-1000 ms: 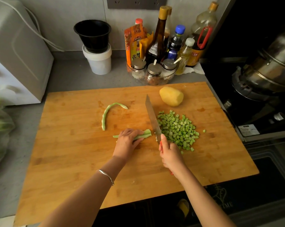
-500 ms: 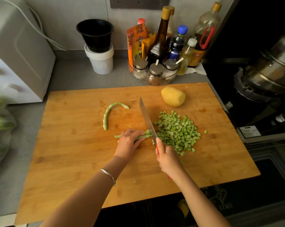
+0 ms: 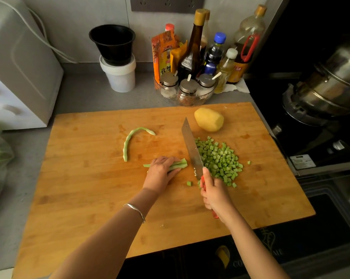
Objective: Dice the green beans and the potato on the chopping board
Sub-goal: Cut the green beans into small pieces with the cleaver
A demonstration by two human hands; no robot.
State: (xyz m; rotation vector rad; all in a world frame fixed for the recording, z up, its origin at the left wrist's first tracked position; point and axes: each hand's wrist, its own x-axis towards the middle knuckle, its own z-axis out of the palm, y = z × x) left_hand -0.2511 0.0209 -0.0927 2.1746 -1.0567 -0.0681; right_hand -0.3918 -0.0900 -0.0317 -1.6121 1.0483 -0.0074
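Note:
On the wooden chopping board, my left hand presses down a bundle of green bean strips, fingers curled over them. My right hand grips the red handle of a knife, whose blade stands just right of the bundle's cut end. A pile of diced green beans lies right of the blade, and a loose piece sits near the handle. A whole curved green bean lies to the left. The peeled yellow potato rests at the board's far side.
Behind the board stand a glass bowl of spice jars, several sauce bottles and a black bowl on a white tub. A steel pot sits on the stove at right. A white appliance is at left.
The knife has cut and shifted right toward the pile; a fresh piece lies by the handle. My left hand still holds the bundle, which now shows a longer end beside the blade.

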